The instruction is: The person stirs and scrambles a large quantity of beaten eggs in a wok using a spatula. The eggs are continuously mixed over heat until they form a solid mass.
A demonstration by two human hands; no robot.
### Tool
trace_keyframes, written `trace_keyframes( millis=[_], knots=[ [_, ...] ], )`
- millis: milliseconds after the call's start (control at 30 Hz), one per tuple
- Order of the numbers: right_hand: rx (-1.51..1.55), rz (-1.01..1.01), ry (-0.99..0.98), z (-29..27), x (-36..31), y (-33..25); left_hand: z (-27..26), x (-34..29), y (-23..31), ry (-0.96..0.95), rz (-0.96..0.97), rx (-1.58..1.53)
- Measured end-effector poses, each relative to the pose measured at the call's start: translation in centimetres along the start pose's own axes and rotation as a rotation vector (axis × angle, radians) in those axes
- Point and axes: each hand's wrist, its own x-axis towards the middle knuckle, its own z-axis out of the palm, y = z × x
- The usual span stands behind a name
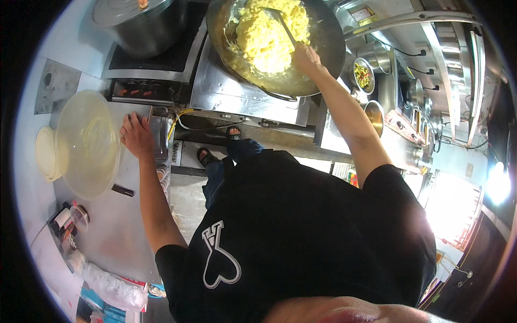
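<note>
My right hand (307,59) is closed round the handle of a metal wok spatula (287,29). Its head is partly sunk in a heap of yellow scrambled egg (264,46). The egg fills the middle of a large round wok (328,40) on the stove, with a loop handle on its near side. Over on the left, my left hand (137,134) lies palm down on the steel counter (124,237), fingers stretched out and holding nothing. Beside it stands a big translucent plastic bowl (89,145). A dark knife-like handle (123,190) sticks out from under that bowl.
A lidded stockpot (142,29) sits on the burner left of the wok. To the right are a bowl of chopped green and red vegetables (363,76) and a metal bowl (374,117). A steel rail (409,20) crosses the upper right. Plastic bags (116,288) lie at the lower left.
</note>
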Motion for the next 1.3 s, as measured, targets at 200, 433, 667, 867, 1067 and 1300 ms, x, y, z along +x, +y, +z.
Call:
trace_keyframes(
  millis=[200,433,667,867,1067,1300],
  knots=[
    [-0.047,-0.381,-0.217,-5.9,-4.6,1.3,-1.3,0.1,0.6,-0.072,-0.062,-0.059],
    [-0.055,-0.38,-0.423,-19.4,-13.1,4.7,-1.7,0.2,1.0,-0.059,-0.034,-0.042],
    [-0.022,-0.368,-0.436,-10.3,-9.5,1.6,-1.2,0.1,0.7,-0.076,-0.053,-0.036],
    [-0.109,-0.095,-0.028,-3.7,0.0,-1.9,-1.3,0.2,0.6,-0.059,-0.035,0.014],
    [-0.306,-0.052,-0.068,-3.2,-2.1,1.8,-0.9,0.0,0.3,-0.055,-0.039,-0.027],
    [-0.37,-0.313,-0.303,-13.4,-10.6,7.5,-1.4,0.1,0.8,-0.02,-0.035,-0.055]
  ],
)
